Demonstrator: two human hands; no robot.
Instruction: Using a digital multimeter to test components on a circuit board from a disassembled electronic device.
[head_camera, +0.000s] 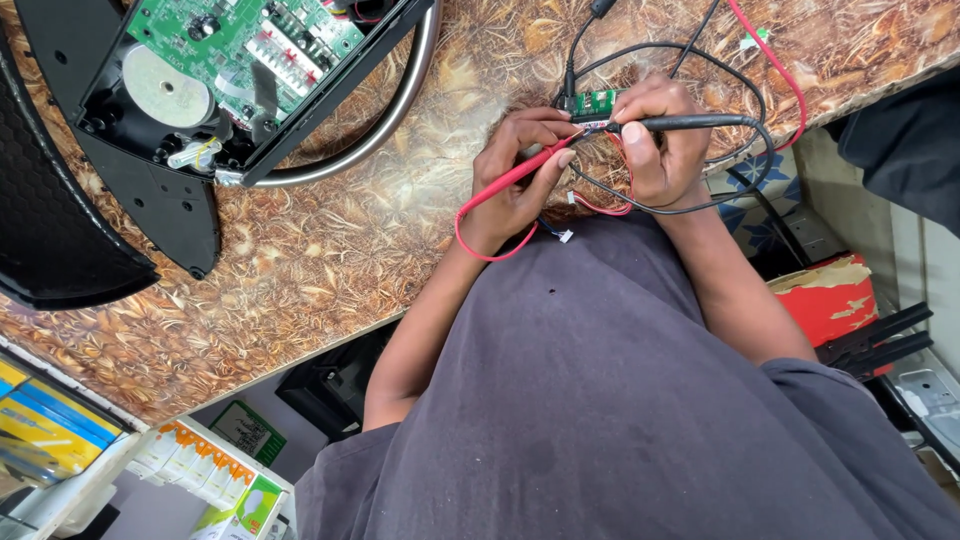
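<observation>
Your left hand (512, 180) was closed around the red probe (520, 176), fingers curled on its shaft, tip aimed at the small green board (598, 101). Your right hand (655, 145) pinched the black probe (690, 123) pen-style, thumb and forefinger near the tip, which also met that board's near edge. The board lay flat on the patterned table (330, 230), just above both hands, partly hidden by your fingers. I couldn't tell the exact contact points.

The black lead (745, 165) looped right of the board. The red lead (775, 62) ran up to the right of it. A white connector (565, 236) dangled below the board, off the table edge. The opened black housing (150, 150) with its large green board (250, 40) sat well to the left.

Risks, as I judged them:
- The 2 tips sat very close together, so a small slip could bridge neighbouring contacts.
- The board looked loose and unclamped, so probe pressure could push it away.
- The leads looped around your right wrist, so a tug could drag the board or a tip.
</observation>
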